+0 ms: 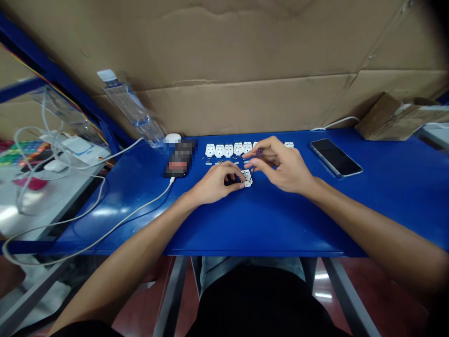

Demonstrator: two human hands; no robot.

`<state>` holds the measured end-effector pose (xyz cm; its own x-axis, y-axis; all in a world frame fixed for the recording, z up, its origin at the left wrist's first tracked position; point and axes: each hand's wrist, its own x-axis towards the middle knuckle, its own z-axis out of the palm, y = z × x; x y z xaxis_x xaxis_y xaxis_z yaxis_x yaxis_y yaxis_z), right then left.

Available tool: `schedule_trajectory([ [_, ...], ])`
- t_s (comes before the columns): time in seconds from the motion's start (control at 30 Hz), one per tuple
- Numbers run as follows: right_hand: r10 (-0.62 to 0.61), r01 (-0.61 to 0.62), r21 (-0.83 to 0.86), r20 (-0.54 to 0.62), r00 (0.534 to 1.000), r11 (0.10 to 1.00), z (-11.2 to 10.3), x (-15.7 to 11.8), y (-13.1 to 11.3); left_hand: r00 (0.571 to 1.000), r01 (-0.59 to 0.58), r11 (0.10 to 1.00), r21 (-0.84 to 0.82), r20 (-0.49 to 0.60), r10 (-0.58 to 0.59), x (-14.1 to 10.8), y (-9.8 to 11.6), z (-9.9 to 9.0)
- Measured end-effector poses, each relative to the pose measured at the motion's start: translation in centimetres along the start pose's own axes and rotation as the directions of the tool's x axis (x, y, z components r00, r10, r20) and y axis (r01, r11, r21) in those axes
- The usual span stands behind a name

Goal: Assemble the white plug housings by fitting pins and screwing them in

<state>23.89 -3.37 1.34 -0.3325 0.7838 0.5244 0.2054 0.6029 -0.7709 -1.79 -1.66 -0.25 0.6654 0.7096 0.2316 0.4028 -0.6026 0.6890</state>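
On a blue counter (301, 220), a white plug body (247, 178) is held at the middle of the counter's front area by the left hand (215, 182), with the fingers curled over and pressed against it. A small purple-handled screwdriver (258, 153) is pinched between the thumb and fingertips of the right hand (280, 164), its shaft angled down toward the plug body; whether they touch cannot be told. Further white plug bodies (228, 150) are lined up in a row just behind the hands, with tiny metal parts (209, 159) laid out before them. A black smartphone (336, 157) is placed to the right, and a blurred phone (177, 159) with a white cable (140, 206) to the left, beneath a cardboard sheet (245, 107).
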Motion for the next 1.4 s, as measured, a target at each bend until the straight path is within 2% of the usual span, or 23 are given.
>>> schedule_trajectory([
  [0.1,0.019,-0.016,0.097,-0.03,0.999,0.995,-0.4,0.1,0.2,0.999,0.024,1.0,0.007,-0.028,-0.024,-0.1,0.3,-0.7],
  [0.2,0.017,-0.007,0.134,-0.067,0.998,0.991,-0.8,0.4,0.2,0.986,0.069,0.992,0.105,-0.16,-0.052,-0.3,-0.3,-2.8],
  [0.3,-0.01,0.022,0.125,-0.092,0.996,0.992,-1.0,0.6,0.4,0.968,0.176,0.901,0.397,-0.235,-0.085,-0.8,-2.1,-5.8],
  [0.37,-0.016,0.027,0.117,-0.097,0.995,0.993,-1.1,0.6,0.6,0.951,0.266,0.825,0.498,-0.275,-0.141,-1.1,-3.6,-7.4],
  [0.43,-0.015,0.025,0.107,-0.097,0.995,0.994,-1.1,0.6,0.7,0.936,0.318,0.776,0.544,-0.308,-0.168,-1.3,-4.9,-8.2],
  [0.6,-0.033,0.043,0.119,-0.084,0.996,0.992,-1.1,0.6,0.7,0.93,0.347,0.708,0.615,-0.322,-0.176,-1.2,-6.7,-7.7],
  [0.73,-0.022,0.029,0.11,-0.071,0.997,0.994,-1.0,0.6,0.7,0.935,0.324,0.739,0.591,-0.319,-0.154,-1.0,-7.3,-7.3],
  [0.8,-0.02,0.028,0.102,-0.076,0.997,0.994,-1.0,0.6,0.7,0.936,0.331,0.743,0.582,-0.306,-0.177,-0.9,-7.4,-7.2],
  [0.9,-0.025,0.033,0.108,-0.08,0.996,0.994,-1.1,0.6,0.7,0.935,0.352,0.695,0.627,-0.264,-0.236,-0.9,-7.0,-7.1],
  [0.97,-0.038,0.047,0.111,-0.082,0.996,0.993,-1.1,0.6,0.8,0.939,0.343,0.679,0.65,-0.253,-0.231,-0.9,-6.3,-7.0],
  [1.03,-0.049,0.06,0.096,-0.106,0.993,0.994,-1.0,0.6,0.7,0.947,0.308,0.724,0.617,-0.269,-0.174,-0.8,-5.2,-6.5],
  [1.1,-0.043,0.057,0.088,-0.152,0.987,0.994,-0.8,0.6,0.4,0.954,0.238,0.833,0.499,-0.281,-0.104,-0.6,-3.6,-5.6],
  [1.13,-0.036,0.054,0.094,-0.18,0.983,0.994,-0.7,0.6,0.2,0.962,0.19,0.897,0.398,-0.26,-0.088,-0.5,-2.7,-5.0],
  [1.2,-0.02,0.047,0.118,-0.218,0.976,0.992,-0.3,0.5,-0.3,0.986,0.104,0.977,0.184,-0.145,-0.077,-0.3,-0.9,-3.6],
  [1.3,-0.011,0.043,0.139,-0.223,0.975,0.989,0.2,0.1,-0.9,1.0,0.025,0.998,-0.05,0.002,-0.025,-0.1,0.7,-1.6],
  [1.4,-0.028,0.058,0.157,-0.188,0.982,0.986,0.4,-0.1,-1.3,0.999,0.001,0.988,-0.158,0.049,0.006,-0.1,0.7,-0.7],
])
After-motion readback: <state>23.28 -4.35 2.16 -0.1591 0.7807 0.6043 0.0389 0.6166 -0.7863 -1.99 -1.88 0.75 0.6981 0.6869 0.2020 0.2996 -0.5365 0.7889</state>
